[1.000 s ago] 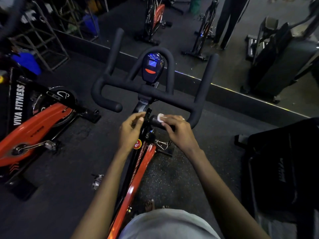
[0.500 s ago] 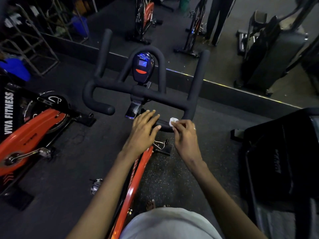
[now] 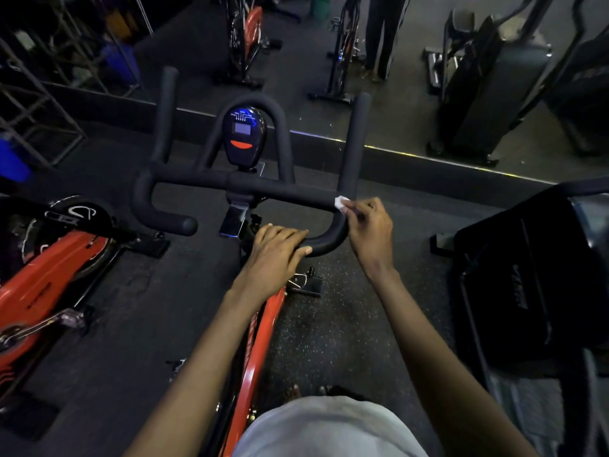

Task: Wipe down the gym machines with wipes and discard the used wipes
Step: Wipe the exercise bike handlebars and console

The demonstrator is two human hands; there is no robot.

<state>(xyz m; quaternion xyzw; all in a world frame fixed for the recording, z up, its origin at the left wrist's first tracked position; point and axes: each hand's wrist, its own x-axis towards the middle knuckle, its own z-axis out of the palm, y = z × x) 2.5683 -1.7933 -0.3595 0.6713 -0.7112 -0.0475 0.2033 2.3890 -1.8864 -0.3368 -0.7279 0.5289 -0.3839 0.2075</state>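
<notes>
Head view: my R hand (image 3: 370,232) pinches white wipe (image 3: 340,203) against handlebar (image 3: 283,190) R bend; my L hand (image 3: 275,255) fingers curl over handlebar near end.

The handlebar (image 3: 263,189) is seen to be black, the wipe (image 3: 341,203) white. The console (image 3: 244,133) is marked with blue lines, a grey screen and an orange-red button. The frame (image 3: 260,341) and the next bike (image 3: 49,275) are painted orange-red. The floor (image 3: 336,331) is dark, flecked with pale speckles.
</notes>
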